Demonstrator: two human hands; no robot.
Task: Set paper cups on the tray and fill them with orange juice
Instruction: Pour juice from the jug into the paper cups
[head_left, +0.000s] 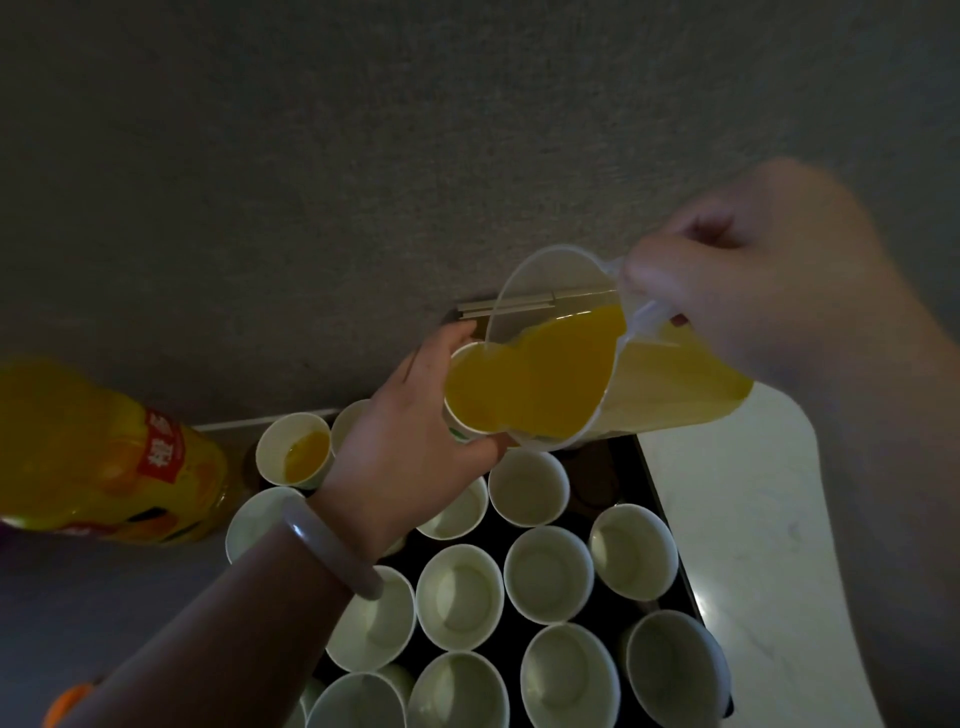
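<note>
Right hand (769, 291) motion-blurred, finger outlines soft; wrist runs off right edge. Juice bottle (104, 452) blurred, cut by left edge, label print unreadable. Left hand (415, 441) wraps held cup (467, 400): only rim and sliver of wall show; pitcher (597, 364) overlaps its right rim. Rear cup (349, 421) mostly hidden behind left hand, contents impossible to tell. Tray (602, 473) mostly covered by cups, near end cut by bottom edge. Front-row cups (457, 696) cropped at bottom. Orange object (67, 701) in bottom-left corner cropped, unidentifiable.

A thick, glossy bangle (332, 545) of pale pinkish grey at the wrist of the left hand (410, 431).
</note>
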